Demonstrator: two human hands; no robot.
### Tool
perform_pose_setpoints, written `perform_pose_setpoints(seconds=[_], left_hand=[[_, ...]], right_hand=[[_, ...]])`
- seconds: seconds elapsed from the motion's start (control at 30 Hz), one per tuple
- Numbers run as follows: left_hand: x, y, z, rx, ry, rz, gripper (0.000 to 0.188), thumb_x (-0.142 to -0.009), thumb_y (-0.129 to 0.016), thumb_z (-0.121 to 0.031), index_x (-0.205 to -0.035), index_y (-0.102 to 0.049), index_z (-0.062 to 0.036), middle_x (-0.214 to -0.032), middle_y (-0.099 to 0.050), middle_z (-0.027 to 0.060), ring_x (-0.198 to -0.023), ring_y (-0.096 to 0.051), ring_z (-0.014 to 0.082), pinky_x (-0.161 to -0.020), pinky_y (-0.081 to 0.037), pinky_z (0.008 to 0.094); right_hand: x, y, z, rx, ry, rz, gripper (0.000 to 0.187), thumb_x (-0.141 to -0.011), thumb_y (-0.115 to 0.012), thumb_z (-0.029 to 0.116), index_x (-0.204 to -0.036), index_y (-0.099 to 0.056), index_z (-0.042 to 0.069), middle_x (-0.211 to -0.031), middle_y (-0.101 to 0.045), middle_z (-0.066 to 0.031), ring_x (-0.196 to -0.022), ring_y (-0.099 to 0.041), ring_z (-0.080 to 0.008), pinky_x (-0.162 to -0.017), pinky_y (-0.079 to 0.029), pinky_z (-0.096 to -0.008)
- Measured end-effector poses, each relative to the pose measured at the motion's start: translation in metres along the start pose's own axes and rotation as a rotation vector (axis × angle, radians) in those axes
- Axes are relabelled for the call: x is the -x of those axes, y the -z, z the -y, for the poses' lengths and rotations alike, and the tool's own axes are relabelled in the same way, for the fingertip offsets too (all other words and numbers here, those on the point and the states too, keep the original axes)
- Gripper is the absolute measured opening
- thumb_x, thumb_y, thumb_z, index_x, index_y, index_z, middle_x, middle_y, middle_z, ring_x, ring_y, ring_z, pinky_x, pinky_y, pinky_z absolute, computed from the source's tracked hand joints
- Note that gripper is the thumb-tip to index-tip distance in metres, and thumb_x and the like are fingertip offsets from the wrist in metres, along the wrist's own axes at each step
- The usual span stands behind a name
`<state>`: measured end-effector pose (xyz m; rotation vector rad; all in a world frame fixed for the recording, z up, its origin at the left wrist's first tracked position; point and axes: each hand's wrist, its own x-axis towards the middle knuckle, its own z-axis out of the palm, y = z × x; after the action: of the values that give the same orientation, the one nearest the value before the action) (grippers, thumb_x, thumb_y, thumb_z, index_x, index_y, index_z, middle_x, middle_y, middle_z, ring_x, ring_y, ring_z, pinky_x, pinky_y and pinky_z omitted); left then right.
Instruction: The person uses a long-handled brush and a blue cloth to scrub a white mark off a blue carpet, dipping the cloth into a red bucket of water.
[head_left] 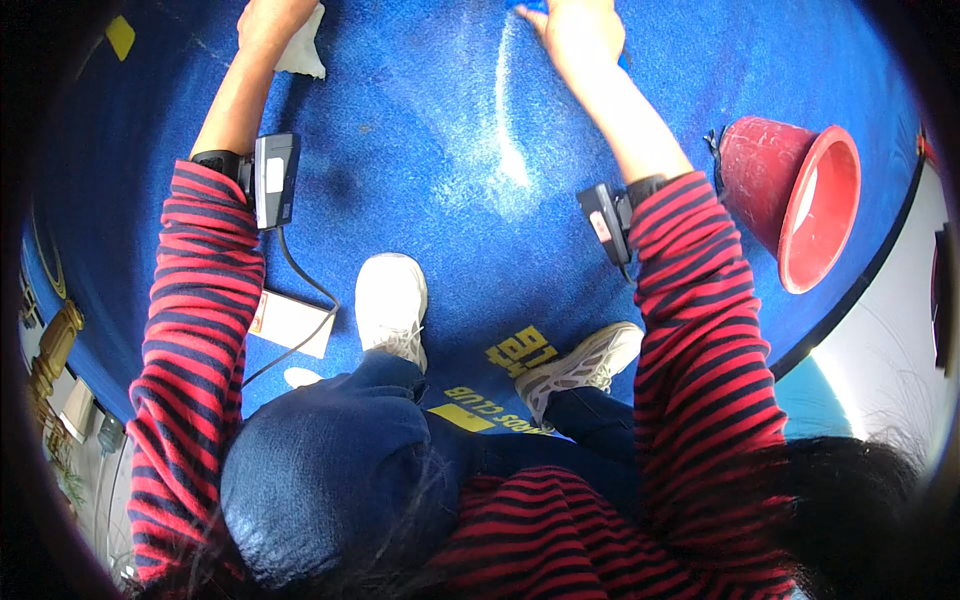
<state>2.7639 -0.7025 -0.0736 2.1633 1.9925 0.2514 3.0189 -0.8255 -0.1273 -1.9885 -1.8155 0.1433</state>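
Note:
My left hand (275,18) is at the upper edge of the view, its fingers cut off by the frame. Right beside it, partly under it, is a white, ragged-edged piece (303,52) that looks like cloth or paper. Further right, my right hand (583,30) is closed over a bright blue thing (624,60), which shows only in slivers at the hand's sides; its kind is hidden. Between the hands a whitish streak (503,110) runs down the blue carpet (400,160) and widens at its near end.
A red bucket (765,175) lies tipped on its side at the right, mouth facing right. Near my left shoe (390,305) lies a white card or flat box (295,323). A black cable (300,265) hangs from the device on my left wrist. Yellow lettering (522,350) marks the carpet between my shoes.

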Motion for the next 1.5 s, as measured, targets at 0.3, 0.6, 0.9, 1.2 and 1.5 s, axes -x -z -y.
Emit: perform_pose_setpoints(seconds=[0.3, 0.6, 0.9, 1.2, 1.5], left_hand=[[-0.001, -0.001, 0.003, 0.001, 0.036, 0.035, 0.041, -0.076, -0.058, -0.045, -0.092, -0.057, -0.0066, -0.086, -0.062, 0.0163, -0.085, -0.059, 0.0325, -0.074, -0.045, 0.0404], [0.002, 0.003, -0.002, -0.002, 0.003, 0.019, 0.041, -0.076, -0.058, -0.044, -0.094, -0.057, -0.0077, -0.088, -0.062, 0.0155, -0.086, -0.059, 0.0322, -0.075, -0.045, 0.0402], [-0.003, -0.004, 0.002, -0.018, 0.035, 0.026, 0.041, -0.076, -0.057, -0.046, -0.09, -0.057, -0.0077, -0.085, -0.062, 0.0159, -0.082, -0.059, 0.0323, -0.071, -0.045, 0.041], [-0.002, -0.003, 0.005, -0.002, -0.028, -0.009, 0.041, -0.076, -0.058, -0.045, -0.09, -0.058, -0.0072, -0.085, -0.062, 0.0156, -0.084, -0.059, 0.0322, -0.073, -0.045, 0.0401], [-0.002, -0.002, -0.003, -0.007, 0.04, 0.027, 0.039, -0.076, -0.058, -0.045, -0.089, -0.058, -0.0083, -0.082, -0.062, 0.0144, -0.081, -0.06, 0.0308, -0.072, -0.045, 0.0398]], right_hand=[[0.115, 0.039, 0.013, 0.051, 0.069, 0.41, 0.032, -0.07, -0.067, 0.037, -0.095, -0.06, 0.018, -0.093, -0.05, -0.0138, -0.083, -0.053, -0.0319, -0.067, -0.049, -0.039], [-0.004, 0.002, -0.001, 0.11, 0.042, -0.04, 0.026, -0.069, -0.065, 0.029, -0.089, -0.059, 0.015, -0.086, -0.051, -0.0149, -0.081, -0.052, -0.0318, -0.066, -0.045, -0.0405], [0.116, 0.027, 0.004, 0.065, 0.209, 0.282, 0.03, -0.066, -0.07, 0.029, -0.093, -0.059, 0.022, -0.092, -0.051, -0.0153, -0.086, -0.053, -0.0321, -0.068, -0.048, -0.0392], [0.012, 0.013, 0.015, 0.117, 0.08, 0.058, 0.028, -0.069, -0.066, 0.031, -0.093, -0.059, 0.017, -0.09, -0.051, -0.0141, -0.084, -0.053, -0.0306, -0.066, -0.047, -0.0407], [0.099, 0.016, 0.011, 0.058, 0.269, 0.253, 0.037, -0.065, -0.071, 0.029, -0.1, -0.059, 0.025, -0.094, -0.052, -0.0136, -0.089, -0.052, -0.03, -0.071, -0.047, -0.0385]])
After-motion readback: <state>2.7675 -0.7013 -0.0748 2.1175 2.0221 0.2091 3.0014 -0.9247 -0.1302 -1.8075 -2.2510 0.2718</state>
